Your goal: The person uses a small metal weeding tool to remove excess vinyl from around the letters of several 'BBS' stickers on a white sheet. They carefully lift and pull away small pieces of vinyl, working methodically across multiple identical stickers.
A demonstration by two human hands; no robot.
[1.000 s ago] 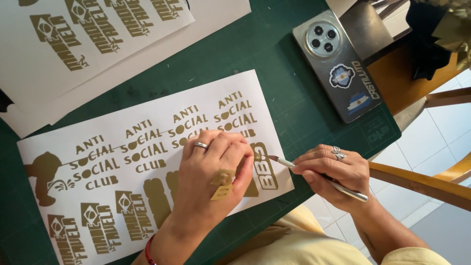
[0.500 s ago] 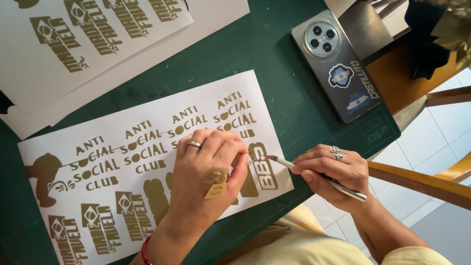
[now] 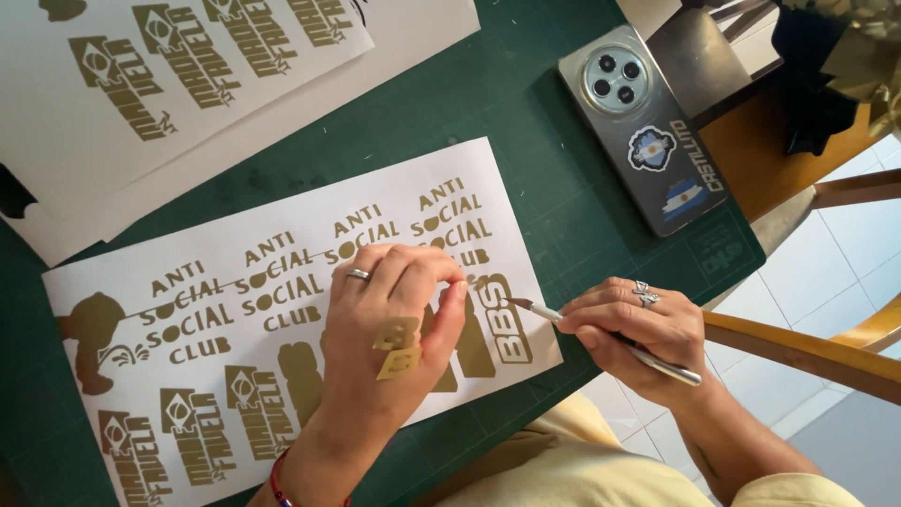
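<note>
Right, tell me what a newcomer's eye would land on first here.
First, the left hand pressed flat on the white sheet of gold lettering in the middle of the green cutting mat, with small gold scraps stuck to its back. Beside it, the right hand holds a thin silver tool whose tip meets the sheet's right edge. At upper right lies a grey phone, face down on the mat.
</note>
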